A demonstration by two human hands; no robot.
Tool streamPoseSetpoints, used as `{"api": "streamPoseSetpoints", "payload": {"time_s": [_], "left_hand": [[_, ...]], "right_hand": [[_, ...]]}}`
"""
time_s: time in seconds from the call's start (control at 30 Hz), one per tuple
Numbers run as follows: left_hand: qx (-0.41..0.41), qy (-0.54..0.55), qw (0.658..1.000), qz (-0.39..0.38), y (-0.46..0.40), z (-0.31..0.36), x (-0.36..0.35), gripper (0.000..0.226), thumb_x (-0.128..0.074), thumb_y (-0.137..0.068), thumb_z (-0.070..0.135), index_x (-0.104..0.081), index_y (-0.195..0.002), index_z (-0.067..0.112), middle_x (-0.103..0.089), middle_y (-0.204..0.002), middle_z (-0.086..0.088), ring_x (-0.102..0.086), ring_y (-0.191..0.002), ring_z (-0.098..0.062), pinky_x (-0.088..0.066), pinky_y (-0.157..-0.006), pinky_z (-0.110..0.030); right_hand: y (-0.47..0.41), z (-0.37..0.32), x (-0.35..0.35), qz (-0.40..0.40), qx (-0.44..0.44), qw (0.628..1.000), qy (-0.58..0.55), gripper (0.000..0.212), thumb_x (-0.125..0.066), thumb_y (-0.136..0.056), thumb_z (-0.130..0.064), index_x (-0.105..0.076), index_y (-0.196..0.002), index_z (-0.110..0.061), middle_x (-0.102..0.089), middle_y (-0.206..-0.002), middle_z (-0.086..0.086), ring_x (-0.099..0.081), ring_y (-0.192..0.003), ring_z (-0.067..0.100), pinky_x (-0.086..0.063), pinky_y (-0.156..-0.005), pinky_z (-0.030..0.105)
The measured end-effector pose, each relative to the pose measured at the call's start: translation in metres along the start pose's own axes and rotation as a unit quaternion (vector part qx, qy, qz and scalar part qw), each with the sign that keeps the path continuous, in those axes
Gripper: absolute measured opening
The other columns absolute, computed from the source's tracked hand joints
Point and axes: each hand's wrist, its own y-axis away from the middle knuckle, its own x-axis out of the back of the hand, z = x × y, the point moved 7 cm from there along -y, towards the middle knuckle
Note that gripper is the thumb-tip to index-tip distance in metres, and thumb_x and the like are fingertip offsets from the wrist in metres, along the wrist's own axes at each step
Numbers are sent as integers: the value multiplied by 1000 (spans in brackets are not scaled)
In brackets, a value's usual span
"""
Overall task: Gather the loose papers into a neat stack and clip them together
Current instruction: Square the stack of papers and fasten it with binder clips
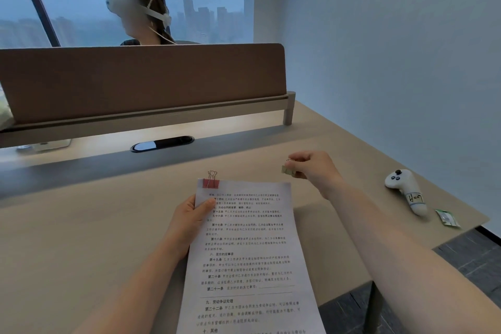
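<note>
We hold the stack of papers above the worktop, our left hand pinching its left edge just below the red binder clip already biting the top left corner. Our right hand, off the stack's top right corner, has its grip closed on a second, pale clip. We should squeeze its wire handles wide, square the sheets, then slide it fully over the top edge.
</note>
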Motion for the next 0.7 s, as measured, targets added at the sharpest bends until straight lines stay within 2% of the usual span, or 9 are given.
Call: {"api": "streamPoseSetpoints", "payload": {"time_s": [0.17, 0.3, 0.53, 0.63, 0.7], "left_hand": [[5, 5, 1000, 5, 3, 2, 16, 14, -59, -95, 14, -65, -106, 8, -76, -94, -18, -74, -72, -31, -60, -58, -36], [4, 7, 1000, 6, 4, 2, 23, 15, -59, -95, 14, -64, -107, 8, -76, -95, -18, -74, -74, -32, -60, -59, -36], [-6, 27, 1000, 6, 4, 0, 27, 14, -59, -94, 13, -64, -106, 7, -76, -94, -18, -74, -73, -31, -60, -59, -36], [-10, 33, 999, 4, 5, 0, 27, 14, -60, -94, 13, -64, -106, 7, -76, -91, -16, -74, -71, -28, -59, -57, -34], [-14, 38, 999, 3, 5, 0, 27, 13, -60, -94, 12, -64, -106, 8, -76, -91, -16, -74, -71, -28, -59, -58, -34]], "right_hand": [[5, -7, -36, -73, -35, 996, 43, 29, -73, -76, 11, -66, -101, 0, -64, -82, 11, -61, -74, 22, -52, -65, 24], [7, -18, -53, -87, 0, 993, 84, 32, -73, -74, 14, -64, -101, 0, -67, -82, 12, -62, -68, 15, -51, -58, 14], [6, -34, -70, -97, 55, 984, 141, 28, -78, -73, 9, -63, -95, 2, -73, -84, 16, -68, -71, 22, -56, -74, 31], [6, -40, -75, -117, 78, 973, 181, 23, -79, -72, 5, -64, -87, -2, -74, -77, 13, -69, -62, 12, -55, -71, 30], [5, -43, -79, -129, 85, 969, 194, 23, -80, -72, 4, -64, -81, -8, -73, -75, 11, -67, -62, 13, -55, -71, 31]]}}
